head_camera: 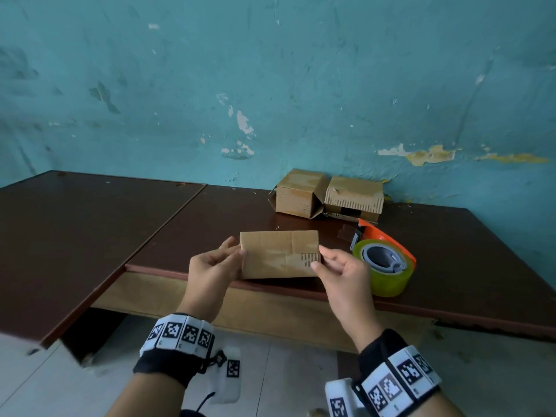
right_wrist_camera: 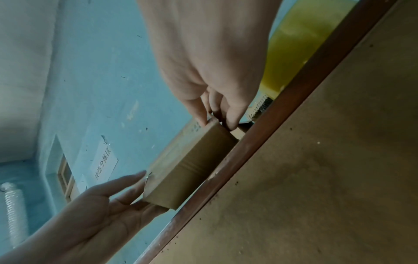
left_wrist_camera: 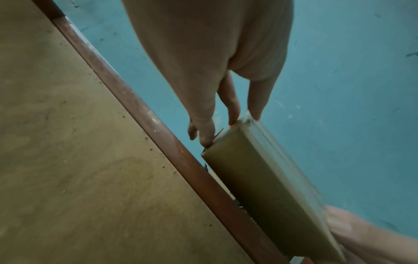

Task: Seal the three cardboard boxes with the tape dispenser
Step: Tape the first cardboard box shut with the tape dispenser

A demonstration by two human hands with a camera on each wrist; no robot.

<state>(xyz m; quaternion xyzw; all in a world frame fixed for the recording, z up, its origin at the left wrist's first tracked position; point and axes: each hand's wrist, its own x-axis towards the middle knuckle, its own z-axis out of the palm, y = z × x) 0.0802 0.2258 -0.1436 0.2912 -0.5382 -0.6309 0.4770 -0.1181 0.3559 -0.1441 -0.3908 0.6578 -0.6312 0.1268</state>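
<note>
I hold a flat cardboard box (head_camera: 279, 254) between both hands, just above the front edge of the dark brown table (head_camera: 451, 266). Clear tape runs across its top. My left hand (head_camera: 231, 254) presses straight fingers (left_wrist_camera: 228, 114) against the box's (left_wrist_camera: 260, 187) left end. My right hand (head_camera: 322, 258) pinches the right end, with the thumb and fingers (right_wrist_camera: 233, 119) round the box's (right_wrist_camera: 190, 166) corner. The orange tape dispenser (head_camera: 388, 239) with its yellow-green roll (head_camera: 388, 281) lies on the table right of the box. Two more cardboard boxes (head_camera: 301, 192) (head_camera: 355, 195) stand side by side at the wall.
A teal wall (head_camera: 270, 85) rises directly behind the table. A second, lower brown tabletop (head_camera: 75, 236) adjoins on the left. Under the table's front edge there is a tan panel (head_camera: 270, 311) and a tiled floor (head_camera: 285, 371).
</note>
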